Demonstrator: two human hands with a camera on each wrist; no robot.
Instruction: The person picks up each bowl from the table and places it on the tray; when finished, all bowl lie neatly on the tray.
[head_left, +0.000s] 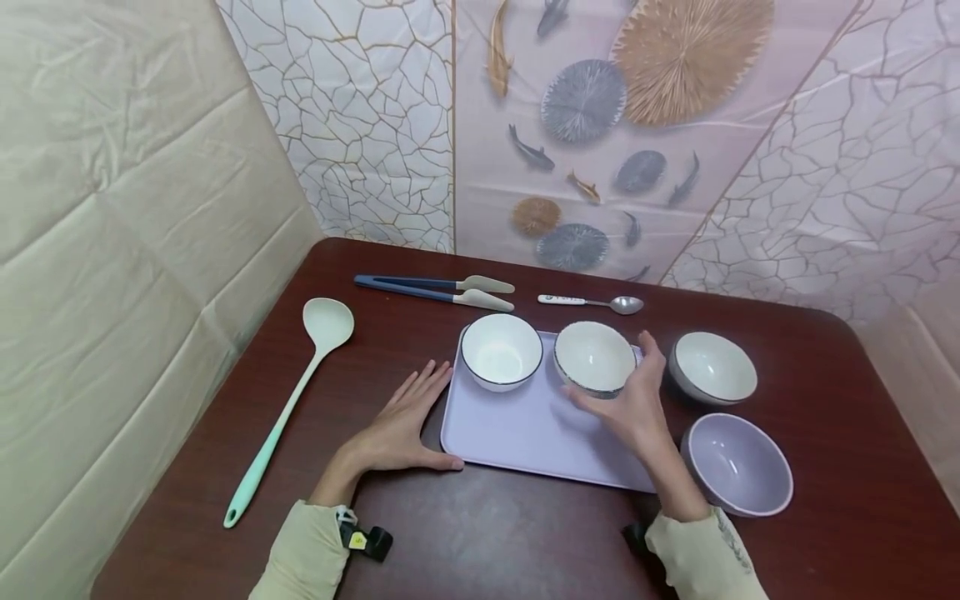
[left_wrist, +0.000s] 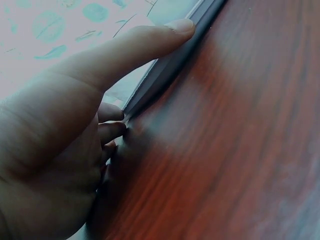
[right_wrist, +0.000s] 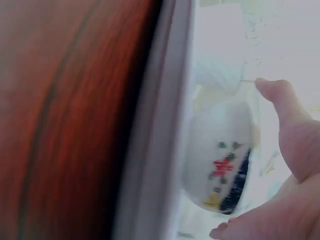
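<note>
On the lavender tray [head_left: 525, 429] stand a white bowl with a dark rim [head_left: 501, 354] at the left and a speckled-rim bowl [head_left: 595, 358] to its right. My right hand [head_left: 637, 408] spans the speckled-rim bowl, thumb at its front left, fingers at its right. The right wrist view shows narrow gaps between the fingertips and the flower-painted bowl [right_wrist: 217, 160]. My left hand [head_left: 401, 425] lies spread at the tray's left front corner. In the left wrist view, the thumb of that hand [left_wrist: 55, 135] touches the edge of the tray [left_wrist: 165, 70].
A purple bowl [head_left: 738, 467] and another white bowl [head_left: 712, 367] stand right of the tray. Behind it lie blue-handled tongs [head_left: 420, 287] and a spoon [head_left: 626, 305]. A mint-handled ladle [head_left: 288, 408] lies at the left of the dark wooden table [head_left: 480, 533].
</note>
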